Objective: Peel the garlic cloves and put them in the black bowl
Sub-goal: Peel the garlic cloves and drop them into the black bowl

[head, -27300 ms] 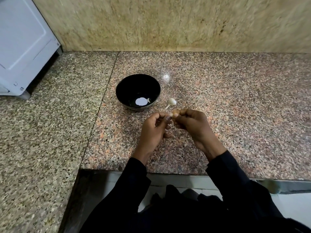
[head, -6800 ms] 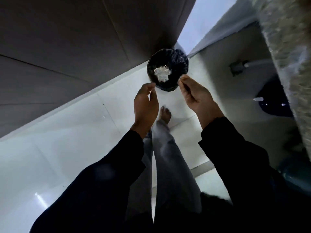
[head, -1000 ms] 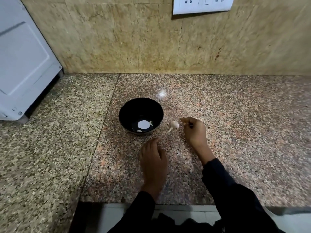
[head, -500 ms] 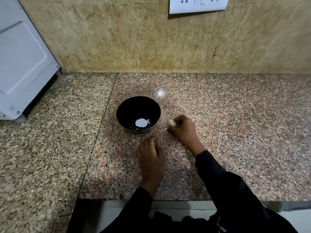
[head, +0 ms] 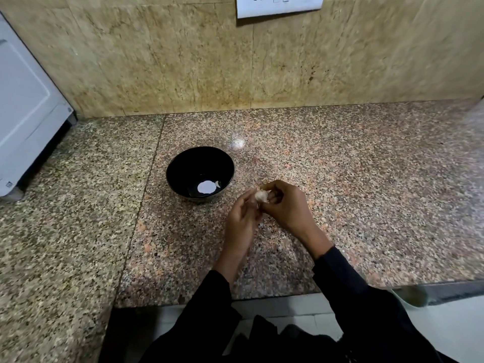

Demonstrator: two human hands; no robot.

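Your two hands are bunched together just off the bowl's right side, and honestly most of the action is buried under your fingers. Your right hand (head: 284, 205) has its fingers curled round a single garlic clove (head: 260, 196), pale and papery, with only its top bit poking out, so you can't tell how much skin is on it. Your left hand (head: 242, 224) comes up from below with its fingertips pressed against the clove, pinching at it from the left; it's a bit motion-blurred, so exactly which fingers are doing the work is hard to make out. Both hands hang a little above the granite counter (head: 353, 179), and whether they touch it I can't say. Just to the left sits one black bowl (head: 183, 163), upright on the counter, apart from your hands. Inside it there's one round white patch at the bottom that looks like a light reflection, and right beside it one small pale crescent, probably a peeled clove (head: 218, 183), but it's too tiny to be sure. Count so far: two hands, one clove in hand, one bowl, one maybe-clove in it. Both your sleeves (head: 348, 279) are dark and run off the bottom edge. Further out, a white appliance (head: 23, 106) is cut off at the left edge, and a white socket plate (head: 277, 6) on the stone wall is chopped by the top edge.
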